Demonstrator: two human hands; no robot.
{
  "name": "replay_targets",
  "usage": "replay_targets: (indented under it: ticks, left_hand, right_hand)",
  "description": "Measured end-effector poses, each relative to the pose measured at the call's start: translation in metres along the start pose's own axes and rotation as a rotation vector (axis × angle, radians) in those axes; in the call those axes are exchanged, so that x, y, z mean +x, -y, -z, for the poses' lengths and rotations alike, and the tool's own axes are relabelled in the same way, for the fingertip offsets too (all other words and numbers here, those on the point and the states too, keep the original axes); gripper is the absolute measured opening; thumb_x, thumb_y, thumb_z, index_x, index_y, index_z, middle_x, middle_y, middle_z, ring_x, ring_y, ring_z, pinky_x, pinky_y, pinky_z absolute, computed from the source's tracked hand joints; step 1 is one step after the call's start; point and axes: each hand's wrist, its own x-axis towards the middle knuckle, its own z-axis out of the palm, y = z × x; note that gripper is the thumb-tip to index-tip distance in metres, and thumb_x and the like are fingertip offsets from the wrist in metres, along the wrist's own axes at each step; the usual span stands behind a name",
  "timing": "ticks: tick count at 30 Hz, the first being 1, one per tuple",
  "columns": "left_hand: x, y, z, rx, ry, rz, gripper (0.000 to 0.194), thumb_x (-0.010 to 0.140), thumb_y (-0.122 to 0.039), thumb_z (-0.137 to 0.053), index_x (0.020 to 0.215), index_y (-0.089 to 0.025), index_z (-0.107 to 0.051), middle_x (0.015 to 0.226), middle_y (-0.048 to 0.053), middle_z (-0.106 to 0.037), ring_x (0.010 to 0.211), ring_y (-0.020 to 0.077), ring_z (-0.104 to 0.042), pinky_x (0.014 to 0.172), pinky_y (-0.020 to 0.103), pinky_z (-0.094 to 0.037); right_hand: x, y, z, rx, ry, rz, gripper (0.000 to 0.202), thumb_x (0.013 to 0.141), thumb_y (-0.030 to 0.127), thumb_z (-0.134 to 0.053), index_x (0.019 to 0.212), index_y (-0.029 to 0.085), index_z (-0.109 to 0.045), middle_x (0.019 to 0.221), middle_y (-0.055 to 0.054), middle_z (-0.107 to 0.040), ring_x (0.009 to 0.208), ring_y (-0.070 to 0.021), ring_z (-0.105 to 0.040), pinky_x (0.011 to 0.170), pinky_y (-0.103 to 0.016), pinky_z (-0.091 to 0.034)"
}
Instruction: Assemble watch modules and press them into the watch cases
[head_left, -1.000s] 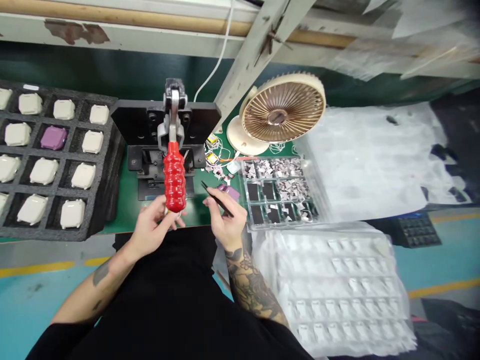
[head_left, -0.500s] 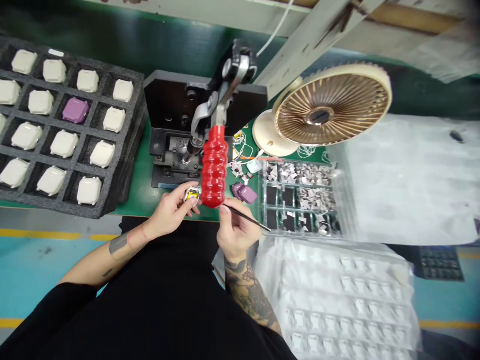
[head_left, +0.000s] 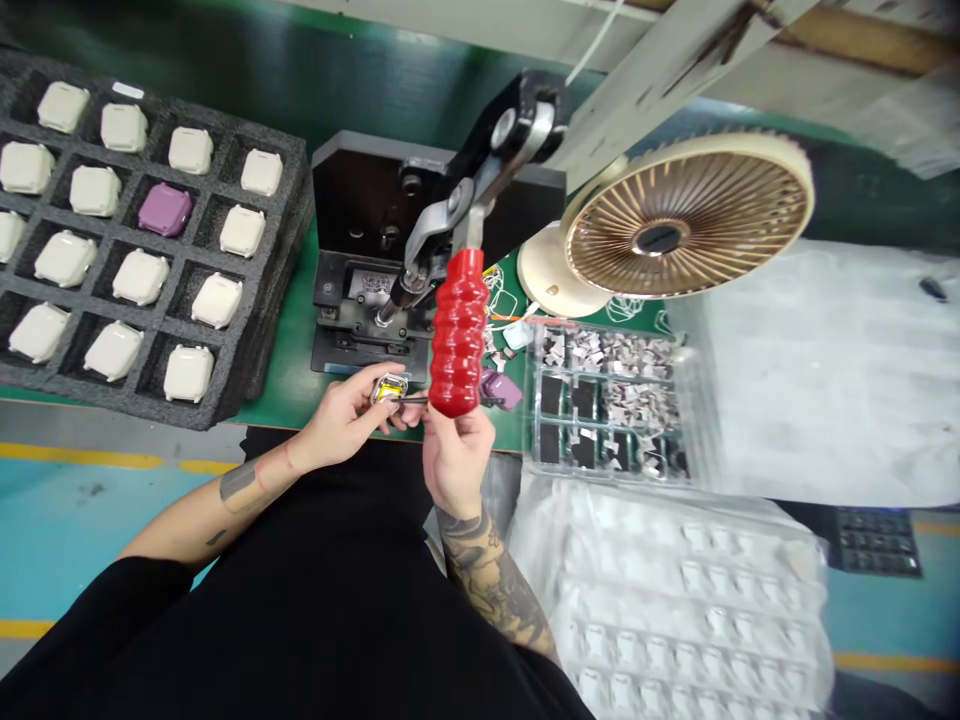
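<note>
My left hand [head_left: 339, 420] pinches a small watch-like case [head_left: 391, 387] at the bench's front edge. Its inside faces up and shows yellow and silvery parts. My right hand [head_left: 456, 462] is closed on a thin dark pointed tool [head_left: 414, 401], whose tip reaches the case. The red ribbed handle [head_left: 457, 330] of a toggle press hangs in front and hides part of the tool and some fingers. Behind the case stands the press base [head_left: 367, 350]. Purple case pieces [head_left: 502, 390] lie just right of the handle.
At left, a stacked dark foam tray [head_left: 225, 385] holds cream cases and one purple one. A fan [head_left: 690, 215] stands behind a clear compartment box [head_left: 534, 400] of small silvery parts. White-filmed trays [head_left: 697, 600] lie at lower right. Thin white wires [head_left: 499, 290] lie near the fan.
My right hand has moved slightly left and turned the dark tool so its tip meets the case. My left hand still holds the case. The view has shifted a little.
</note>
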Motion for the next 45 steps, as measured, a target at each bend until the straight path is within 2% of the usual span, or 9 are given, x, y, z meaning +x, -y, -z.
replay_targets:
  ticks: [7,14,20,22,25,28,37,41,45]
  left_hand:
    - [0.001,0.000,-0.006,-0.125,-0.113,0.022,0.057,0.107,-0.045,-0.076,0.154,-0.017,-0.061,0.107,0.012,-0.084,0.085,0.0222,-0.085,0.071,0.028,-0.068]
    - [0.006,-0.007,0.000,-0.198,-0.125,0.035,0.058,0.107,-0.054,-0.073,0.148,-0.015,-0.063,0.112,0.015,-0.084,0.090,0.0261,-0.086,0.077,0.035,-0.071]
    - [0.006,-0.013,-0.001,-0.123,-0.133,0.046,0.052,0.103,-0.046,-0.081,0.141,-0.015,-0.065,0.105,0.014,-0.085,0.083,0.0263,-0.086,0.069,0.034,-0.069]
    - [0.004,-0.014,-0.002,-0.098,-0.127,0.035,0.050,0.105,-0.046,-0.077,0.142,-0.015,-0.065,0.105,0.014,-0.084,0.084,0.0267,-0.086,0.069,0.035,-0.070]
    - [0.003,-0.013,-0.003,-0.057,-0.109,0.018,0.049,0.107,-0.045,-0.075,0.145,-0.015,-0.064,0.107,0.014,-0.084,0.087,0.0263,-0.086,0.072,0.036,-0.071]
    - [0.002,-0.013,-0.003,-0.019,-0.101,0.015,0.051,0.108,-0.046,-0.073,0.148,-0.016,-0.063,0.110,0.014,-0.084,0.089,0.0264,-0.086,0.074,0.037,-0.072]
    - [0.003,-0.012,-0.003,0.042,-0.111,-0.016,0.045,0.109,-0.043,-0.072,0.144,-0.018,-0.059,0.114,0.013,-0.085,0.086,0.0241,-0.085,0.074,0.036,-0.071]
    - [0.002,-0.012,-0.001,0.063,-0.100,-0.010,0.039,0.109,-0.044,-0.072,0.136,-0.018,-0.060,0.116,0.014,-0.085,0.087,0.0239,-0.085,0.075,0.036,-0.072]
    - [0.002,-0.009,-0.001,0.036,-0.088,-0.026,0.035,0.109,-0.044,-0.073,0.130,-0.019,-0.060,0.116,0.013,-0.085,0.089,0.0246,-0.085,0.075,0.036,-0.070]
  right_hand:
    - [-0.001,0.007,0.005,-0.145,-0.249,0.282,0.018,0.103,0.039,-0.078,0.113,0.024,-0.078,0.106,-0.008,-0.083,0.090,-0.0247,-0.084,0.077,-0.040,-0.073]
    - [0.006,0.003,-0.001,-0.021,-0.118,0.149,0.024,0.106,0.048,-0.071,0.106,0.024,-0.071,0.089,-0.003,-0.079,0.069,-0.0176,-0.075,0.067,-0.034,-0.065]
    - [0.026,0.073,0.096,0.022,0.013,0.185,0.047,0.098,0.065,-0.071,0.081,0.028,-0.047,0.057,0.007,-0.051,0.046,-0.0148,-0.047,0.048,-0.032,-0.046]
    - [0.043,0.103,0.149,-0.104,-0.121,0.318,0.050,0.095,0.065,-0.075,0.077,0.028,-0.046,0.053,0.009,-0.044,0.045,-0.0146,-0.044,0.049,-0.032,-0.045]
    - [0.066,0.132,0.207,-0.418,-0.775,0.662,0.036,0.098,0.056,-0.077,0.090,0.024,-0.065,0.071,0.003,-0.063,0.060,-0.0162,-0.061,0.062,-0.035,-0.053]
    - [0.069,0.125,0.205,-0.609,-1.057,0.783,0.032,0.105,0.051,-0.069,0.109,0.020,-0.077,0.090,-0.003,-0.074,0.078,-0.0189,-0.072,0.078,-0.039,-0.060]
    - [0.015,0.015,0.059,-0.983,-0.069,0.625,0.026,0.108,0.024,-0.065,0.131,0.028,-0.077,0.114,-0.008,-0.081,0.106,-0.0247,-0.074,0.091,-0.044,-0.058]
    - [0.013,0.012,0.057,-1.205,0.088,0.527,0.044,0.107,0.046,-0.070,0.145,0.024,-0.071,0.122,-0.012,-0.078,0.111,-0.0283,-0.069,0.096,-0.047,-0.052]
    - [0.041,0.037,0.095,-1.184,-0.114,0.554,0.031,0.111,0.035,-0.060,0.135,0.022,-0.076,0.122,-0.011,-0.078,0.111,-0.0265,-0.068,0.096,-0.045,-0.051]
